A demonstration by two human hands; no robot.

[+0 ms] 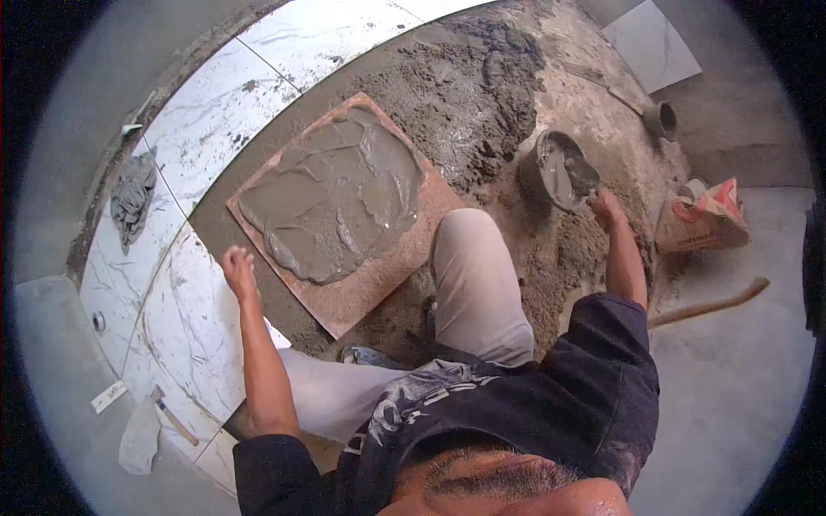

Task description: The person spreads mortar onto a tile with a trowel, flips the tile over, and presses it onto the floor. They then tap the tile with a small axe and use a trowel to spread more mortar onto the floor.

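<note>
A brick-red tile (391, 279) lies back-up on the floor with grey wet mortar (331, 202) spread thickly over most of it. To its left, my left hand (239, 268) hovers near the tile's edge, fingers loosely bent and holding nothing. On the right, a dark bucket (535, 176) of grey mix stands tilted on the rough ground. My right hand (607, 208) is closed at its rim around what looks like a mortar-coated trowel (582, 175), its blade inside the bucket; the handle is hidden by my fingers.
White marbled tiles (202, 107) curve along the left and top, with a grey rag (133, 198) and a hammer-like tool (175, 417) on them. Rough mortar (465, 86) covers the ground ahead. A torn paper bag (704, 217), a pipe stub (661, 120) and a wooden stick (714, 303) are at right.
</note>
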